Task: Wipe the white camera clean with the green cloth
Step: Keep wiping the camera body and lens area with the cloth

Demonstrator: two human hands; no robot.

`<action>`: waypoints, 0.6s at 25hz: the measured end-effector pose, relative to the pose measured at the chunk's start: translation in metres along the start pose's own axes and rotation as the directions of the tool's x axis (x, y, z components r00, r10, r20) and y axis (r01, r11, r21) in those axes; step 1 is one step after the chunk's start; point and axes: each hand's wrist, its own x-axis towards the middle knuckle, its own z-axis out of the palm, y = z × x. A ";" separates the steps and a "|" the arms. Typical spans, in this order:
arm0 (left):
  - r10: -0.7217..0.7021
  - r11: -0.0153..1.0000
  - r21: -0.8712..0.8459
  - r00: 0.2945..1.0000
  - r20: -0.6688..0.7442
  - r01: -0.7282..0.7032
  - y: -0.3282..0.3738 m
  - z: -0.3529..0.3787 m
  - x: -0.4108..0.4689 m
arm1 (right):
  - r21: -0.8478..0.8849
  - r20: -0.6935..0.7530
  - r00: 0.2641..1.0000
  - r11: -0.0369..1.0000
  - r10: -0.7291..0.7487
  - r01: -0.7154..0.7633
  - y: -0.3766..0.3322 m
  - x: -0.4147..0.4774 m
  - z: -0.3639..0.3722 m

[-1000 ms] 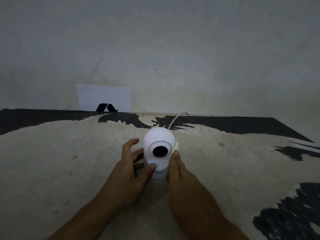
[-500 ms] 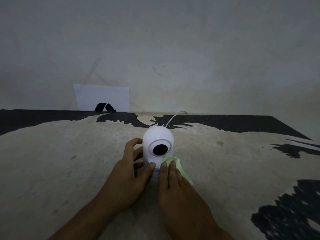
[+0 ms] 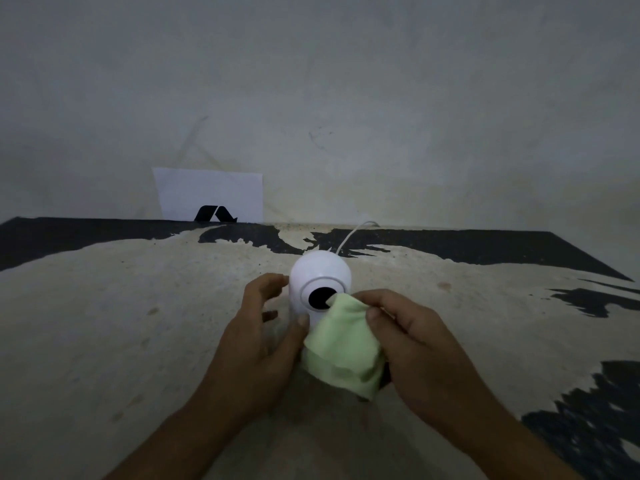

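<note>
The small white dome-shaped camera (image 3: 320,282) stands upright on the worn, cream-and-black patterned surface (image 3: 104,323), right between the person's two hands. Its round black lens (image 3: 320,297) faces the person. The left hand (image 3: 258,336) curls around the camera's left side, fingers bent behind the body and the thumb pressed against the lower front, so it grips the camera. The right hand (image 3: 412,337) pinches the pale green soft cloth (image 3: 341,351) between thumb and fingers and holds it against the camera's front; one corner of the cloth touches the right edge of the lens.

The cloth hangs down over the lower part of the camera, so its base is hidden, and I cannot tell how the base sits on the surface. The right hand's inner fingers are tucked under the cloth and out of sight. Both forearms are cut off at the bottom edge. The room is dim and the fine detail on the camera body is hard to make out.

A thin white cable (image 3: 353,233) runs from behind the camera towards the pale wall (image 3: 346,98). A white sheet of paper with a black mark (image 3: 207,197) leans against that wall at the far edge of the surface.

I count one camera, one cloth, one cable, one sheet and two hands.
</note>
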 end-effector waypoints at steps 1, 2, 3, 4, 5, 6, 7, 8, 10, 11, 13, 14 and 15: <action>0.055 0.998 -0.003 0.994 -0.093 -0.055 0.004 -0.002 -0.002 | 0.179 0.017 0.996 0.980 0.083 -0.085 0.000 0.001 0.000; 0.093 0.995 -0.031 0.983 -0.157 -0.099 0.009 -0.004 -0.005 | 0.293 0.050 0.990 0.946 0.128 -0.137 0.000 0.000 0.002; 0.103 0.990 -0.080 0.979 -0.177 -0.118 0.015 -0.006 -0.007 | 0.360 0.075 0.986 0.918 0.150 -0.167 -0.001 -0.001 0.005; 0.080 0.985 -0.137 0.985 -0.153 -0.101 0.020 -0.008 -0.010 | 0.403 0.089 0.983 0.897 0.159 -0.181 -0.002 -0.001 0.008; 0.047 0.982 -0.177 0.993 -0.106 -0.066 0.024 -0.009 -0.012 | 0.439 0.095 0.982 0.878 0.163 -0.189 -0.003 -0.001 0.010; 0.028 0.982 -0.185 0.997 -0.070 -0.041 0.028 -0.010 -0.014 | 0.471 0.101 0.983 0.863 0.156 -0.185 -0.002 -0.002 0.012; 0.032 0.988 -0.147 0.998 -0.062 -0.041 0.031 -0.012 -0.015 | 0.502 0.111 0.983 0.845 0.147 -0.183 -0.002 -0.003 0.015; 0.061 0.996 -0.067 0.995 -0.079 -0.066 0.033 -0.013 -0.015 | 0.534 0.123 0.982 0.824 0.145 -0.189 -0.002 -0.003 0.017; 0.195 0.974 0.135 0.975 -0.103 -0.181 0.036 -0.017 -0.014 | 0.604 0.144 0.977 0.769 0.155 -0.211 -0.003 -0.005 0.020; 0.260 0.949 0.206 0.962 -0.081 -0.240 0.036 -0.018 -0.013 | 0.636 0.159 0.975 0.740 0.154 -0.220 -0.003 -0.006 0.022; 0.318 0.915 0.270 0.948 -0.024 -0.300 0.035 -0.020 -0.013 | 0.661 0.198 0.972 0.715 0.125 -0.226 -0.004 -0.007 0.025; 0.329 0.908 0.277 0.944 -0.009 -0.314 0.034 -0.021 -0.012 | 0.657 0.216 0.971 0.719 0.105 -0.224 -0.004 -0.007 0.025; 0.340 0.905 0.274 0.940 -0.008 -0.325 0.032 -0.021 -0.012 | 0.648 0.231 0.969 0.728 0.089 -0.222 -0.004 -0.007 0.026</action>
